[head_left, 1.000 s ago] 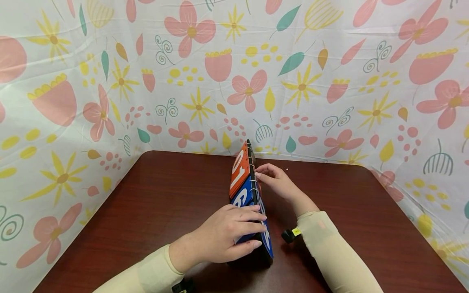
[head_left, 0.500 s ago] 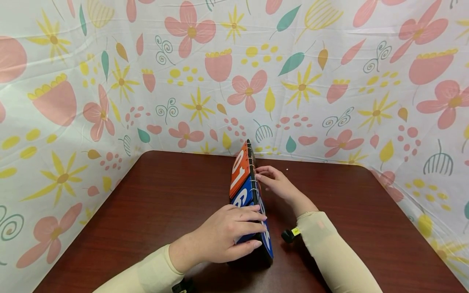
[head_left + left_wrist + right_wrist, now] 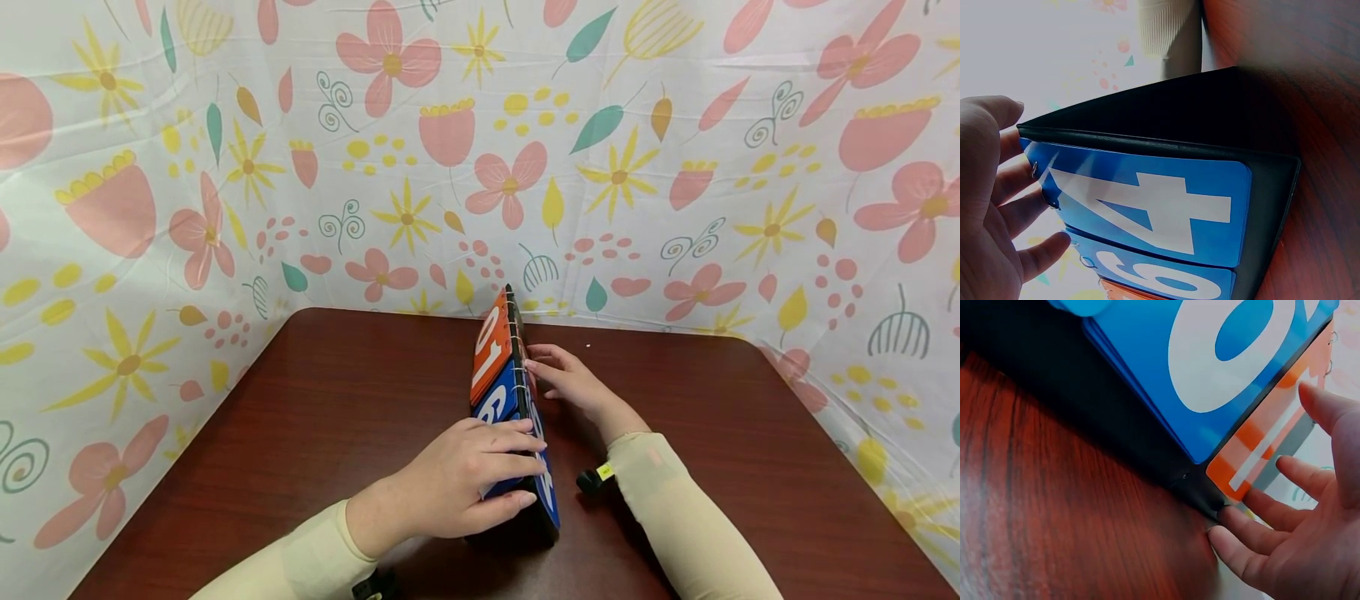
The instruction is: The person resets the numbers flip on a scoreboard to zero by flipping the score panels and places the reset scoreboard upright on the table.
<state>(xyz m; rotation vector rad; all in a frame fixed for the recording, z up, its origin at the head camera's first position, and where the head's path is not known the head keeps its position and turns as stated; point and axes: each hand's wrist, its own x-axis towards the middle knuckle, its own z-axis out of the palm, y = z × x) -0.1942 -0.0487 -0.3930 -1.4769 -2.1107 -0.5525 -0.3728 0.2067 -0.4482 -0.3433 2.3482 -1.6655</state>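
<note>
A tabletop flip scoreboard stands like a tent on the table, its ridge running away from me. Orange and blue number cards hang on rings from a black base. My left hand rests across the near end of the ridge, its fingertips reaching over to the right face. In the left wrist view, a blue card with a white 4 faces the camera beneath that hand. On the right side, my right hand has its fingers spread at an orange card, thumb over its surface, other fingertips around its lower corner.
A dark reddish-brown table lies under the scoreboard. Behind and beside it hangs a white cloth printed with flowers and leaves. A black wrist camera hangs below the right sleeve.
My right hand has shifted slightly toward me and downward along the right face of the scoreboard. The left hand and the scoreboard stay in place.
</note>
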